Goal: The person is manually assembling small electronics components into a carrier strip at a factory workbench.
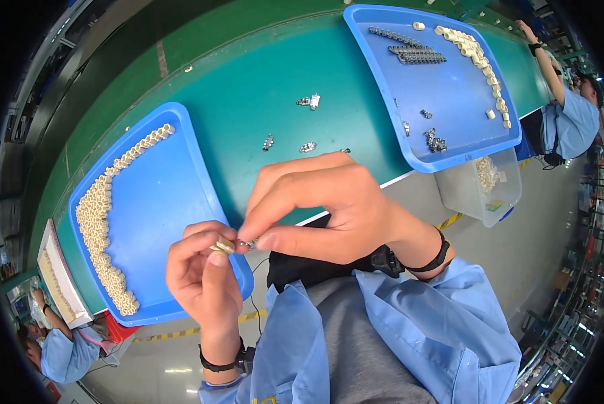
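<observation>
Between the thumb and fingers of my left hand [204, 276] is a small cream plastic housing [223, 246]. My right hand [322, 212] pinches a small metal part [248, 244] right at the housing's side; whether it sits partly inside cannot be made out. Both hands are held together over the table's near edge. Beyond them, several loose metal parts [308, 147] lie on the green tabletop [248, 87]. To the left, a blue tray [160, 222] holds many cream housings [94, 209] along its far and left sides.
A second blue tray [443, 94] at the right holds rows of metal parts [416, 55], cream pieces [473, 50] and a small metal pile [436, 141]. Below it stands a clear plastic bin [484, 192]. Co-workers in blue sit at far left [69, 357] and far right [575, 121].
</observation>
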Demonstrator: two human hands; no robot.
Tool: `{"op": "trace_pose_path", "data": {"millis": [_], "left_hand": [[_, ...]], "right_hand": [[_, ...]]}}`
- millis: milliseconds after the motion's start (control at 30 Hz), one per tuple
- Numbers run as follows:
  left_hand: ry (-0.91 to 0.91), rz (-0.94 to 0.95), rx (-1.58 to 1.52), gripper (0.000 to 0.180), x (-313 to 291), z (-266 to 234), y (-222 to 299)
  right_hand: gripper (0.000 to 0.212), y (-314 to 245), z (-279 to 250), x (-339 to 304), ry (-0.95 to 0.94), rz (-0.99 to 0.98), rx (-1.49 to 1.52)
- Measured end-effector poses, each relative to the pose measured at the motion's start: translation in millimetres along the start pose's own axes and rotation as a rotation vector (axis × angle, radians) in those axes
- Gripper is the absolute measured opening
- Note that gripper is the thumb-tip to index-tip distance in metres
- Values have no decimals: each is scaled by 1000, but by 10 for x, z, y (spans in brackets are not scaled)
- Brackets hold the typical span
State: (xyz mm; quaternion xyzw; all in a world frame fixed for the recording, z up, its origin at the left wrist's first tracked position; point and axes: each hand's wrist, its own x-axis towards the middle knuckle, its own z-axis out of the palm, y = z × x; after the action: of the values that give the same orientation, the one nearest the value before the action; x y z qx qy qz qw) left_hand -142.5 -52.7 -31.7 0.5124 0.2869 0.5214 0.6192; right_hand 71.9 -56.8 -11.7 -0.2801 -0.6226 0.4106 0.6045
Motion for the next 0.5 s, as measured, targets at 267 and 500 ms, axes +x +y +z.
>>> {"op": "trace_pose_path", "data": {"millis": [267,500], "left_hand": [[-95,-7,34,26,-82,88,34],[-122,-46,-16,25,-67,136,25]], "right_hand": [[13,-51,-37,14,-31,-138,-43],[10,-59,-40,-48,-74,-199,-157]]}}
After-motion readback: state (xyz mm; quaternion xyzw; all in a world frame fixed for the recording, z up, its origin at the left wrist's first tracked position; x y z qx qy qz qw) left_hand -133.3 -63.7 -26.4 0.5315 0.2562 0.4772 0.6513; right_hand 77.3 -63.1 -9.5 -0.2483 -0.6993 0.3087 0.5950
